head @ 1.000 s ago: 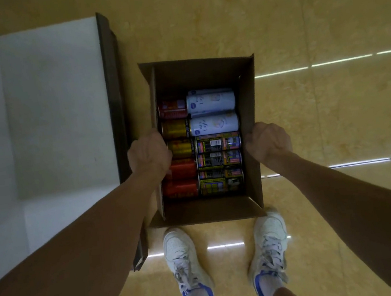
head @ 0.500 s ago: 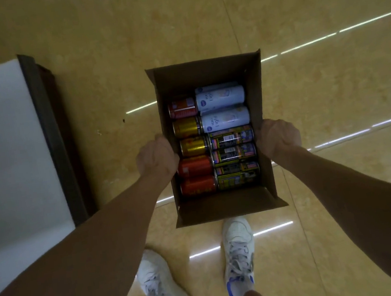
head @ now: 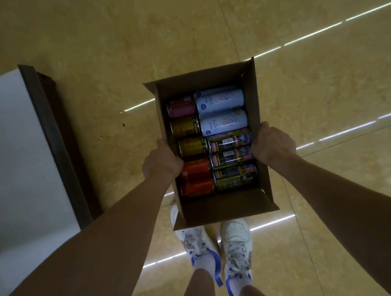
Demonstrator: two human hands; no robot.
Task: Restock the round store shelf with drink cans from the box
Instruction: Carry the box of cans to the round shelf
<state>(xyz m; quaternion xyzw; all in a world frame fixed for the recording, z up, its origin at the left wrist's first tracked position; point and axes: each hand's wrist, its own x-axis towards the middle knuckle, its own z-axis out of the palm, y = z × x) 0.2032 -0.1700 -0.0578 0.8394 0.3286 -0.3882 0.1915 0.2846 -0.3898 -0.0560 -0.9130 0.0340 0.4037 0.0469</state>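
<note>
We logged 1 box (head: pixel 222 207) | left hand (head: pixel 160 162) gripped left wall | right hand (head: pixel 273 145) gripped right wall | inside, lying: 3 red cans (head: pixel 195 170), 2 gold cans (head: pixel 185 126), 2 white cans (head: pixel 222 122), 3 dark-labelled cans (head: pixel 232 158)

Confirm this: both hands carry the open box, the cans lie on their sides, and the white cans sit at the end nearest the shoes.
Not quite. In the head view the white cans lie at the far end of the box, away from the shoes; the rest holds.
</note>
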